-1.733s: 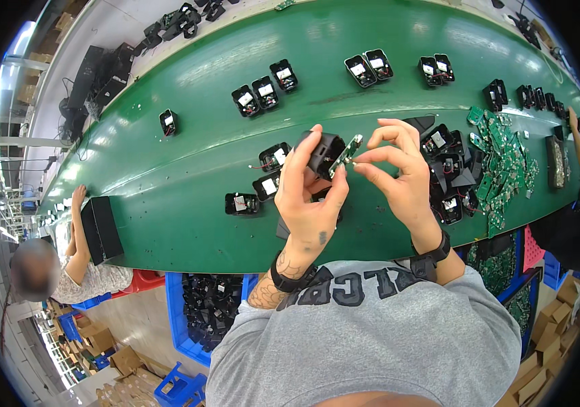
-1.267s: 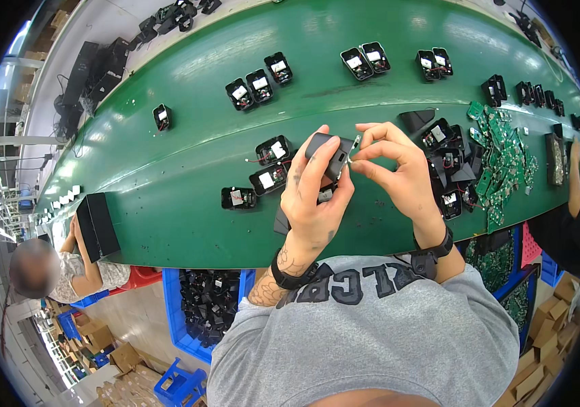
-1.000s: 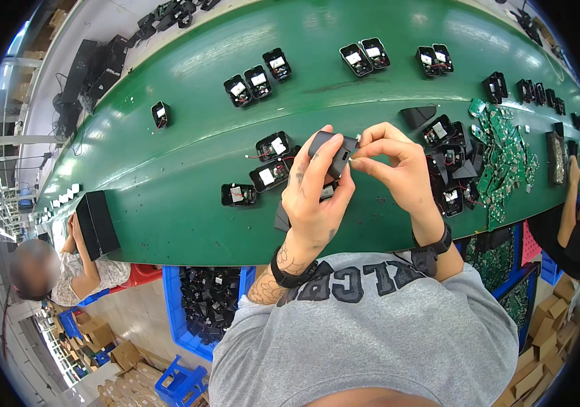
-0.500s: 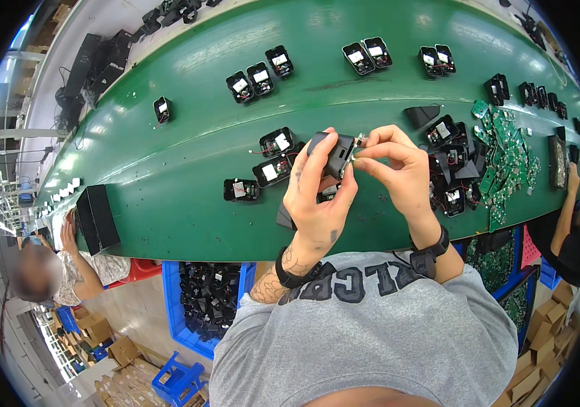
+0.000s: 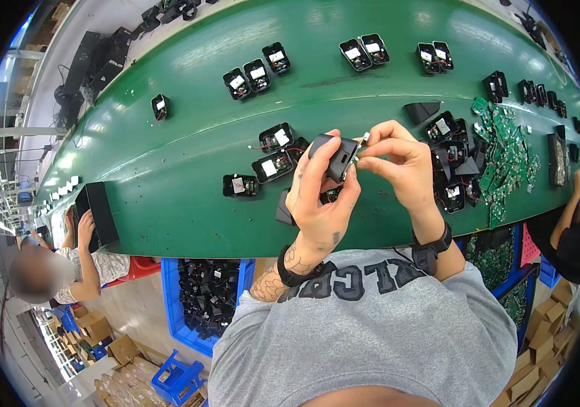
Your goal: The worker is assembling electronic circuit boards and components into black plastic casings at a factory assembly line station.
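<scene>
My left hand (image 5: 320, 205) is closed round a small black plastic housing (image 5: 339, 154), thumb below and fingers over its top. A slot shows in the housing's side. At its right edge a small circuit board (image 5: 363, 144) sticks out, and the fingertips of my right hand (image 5: 404, 164) pinch it. How far the board sits inside cannot be seen. Just left of my left hand lie open black housings (image 5: 273, 166) with white parts and red wires. To the right of my right hand is a heap of black housings (image 5: 454, 159).
Loose green circuit boards (image 5: 500, 152) are piled on the green table (image 5: 167, 217). More open housings (image 5: 256, 76) stand farther back. A blue crate (image 5: 171, 305) of black parts is below the table edge. At the left, a co-worker touches a black box (image 5: 96, 214).
The housing has tilted slightly in my left hand, and my right fingers remain at its edge. The co-worker at the left now has another hand on the black box.
</scene>
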Demonstrator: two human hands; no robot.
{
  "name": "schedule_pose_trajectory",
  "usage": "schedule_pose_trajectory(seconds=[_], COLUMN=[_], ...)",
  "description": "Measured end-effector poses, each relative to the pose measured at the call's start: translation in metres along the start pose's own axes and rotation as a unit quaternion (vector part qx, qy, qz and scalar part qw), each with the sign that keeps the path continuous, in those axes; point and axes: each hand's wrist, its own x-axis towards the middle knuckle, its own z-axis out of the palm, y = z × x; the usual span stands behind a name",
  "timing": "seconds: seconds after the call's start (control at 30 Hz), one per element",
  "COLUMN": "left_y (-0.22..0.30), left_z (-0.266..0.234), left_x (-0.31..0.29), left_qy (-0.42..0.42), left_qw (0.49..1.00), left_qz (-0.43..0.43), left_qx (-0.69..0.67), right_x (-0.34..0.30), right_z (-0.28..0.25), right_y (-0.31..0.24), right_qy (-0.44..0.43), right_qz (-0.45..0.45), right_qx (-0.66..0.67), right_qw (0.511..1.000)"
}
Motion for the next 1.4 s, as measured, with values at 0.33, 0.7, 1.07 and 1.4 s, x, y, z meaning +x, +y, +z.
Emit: schedule_pose_trajectory(seconds=[0.33, 0.7, 1.07, 1.4], left_y=[-0.001, -0.011, -0.001, -0.005], left_z=[0.002, -0.047, -0.069, -0.068], left_x=[0.002, 0.019, 0.032, 0.031], left_qy=[-0.053, -0.145, -0.204, -0.204], left_qw=[0.993, 0.895, 0.874, 0.905], left_qz=[0.083, -0.353, -0.364, -0.301], left_qx=[0.06, -0.23, -0.25, -0.219], right_x=[0.006, 0.004, 0.024, 0.014], right_z=[-0.01, -0.009, 0.002, 0.006], right_y=[0.002, -0.028, -0.024, -0.001], right_qy=[-0.035, -0.244, -0.205, -0.103], right_qz=[0.014, -0.299, -0.316, -0.316], right_qx=[0.025, -0.361, -0.359, -0.247], right_qw=[0.999, 0.849, 0.854, 0.91])
